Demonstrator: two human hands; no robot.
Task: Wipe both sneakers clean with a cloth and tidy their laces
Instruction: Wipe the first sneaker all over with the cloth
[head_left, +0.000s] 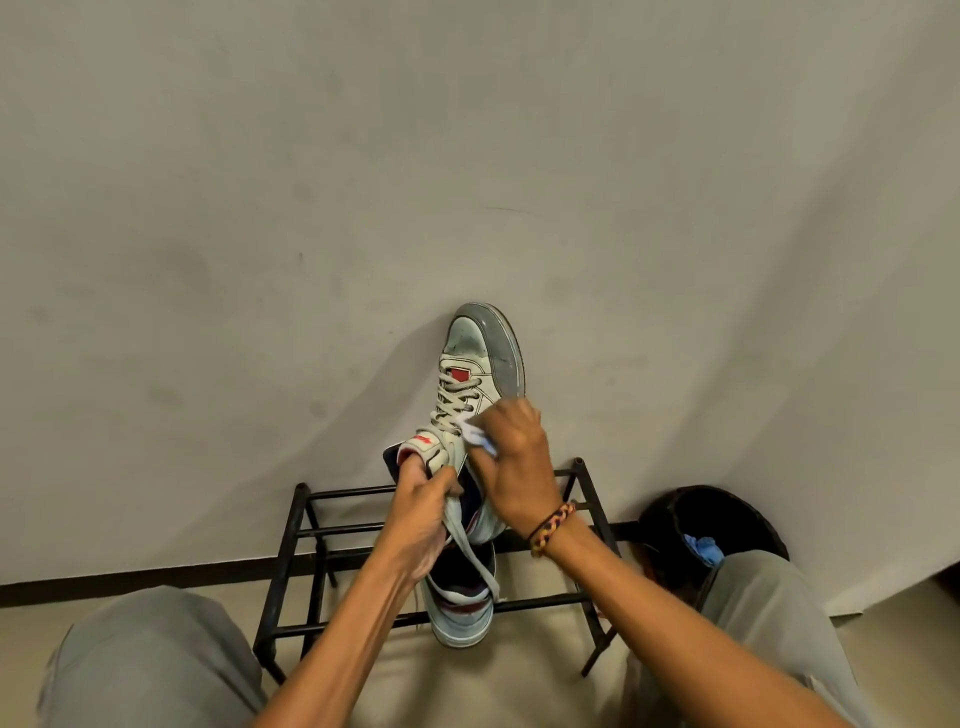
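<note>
A pale grey sneaker (480, 358) with a red tongue patch is held up in front of the wall, toe pointing up. My left hand (423, 512) grips its collar and tongue, with a loose lace hanging below the fist. My right hand (514, 452) holds a small white cloth (474, 431) bunched in its fingers and presses it against the sneaker's side near the laces. The second sneaker (462, 608) rests on the black metal shoe rack (306, 530), heel toward me, partly hidden behind my left forearm.
The rack stands against a plain wall, on a beige floor. A dark round bin (727, 514) with something blue (704, 550) inside sits to its right. My knees in grey trousers fill the lower corners.
</note>
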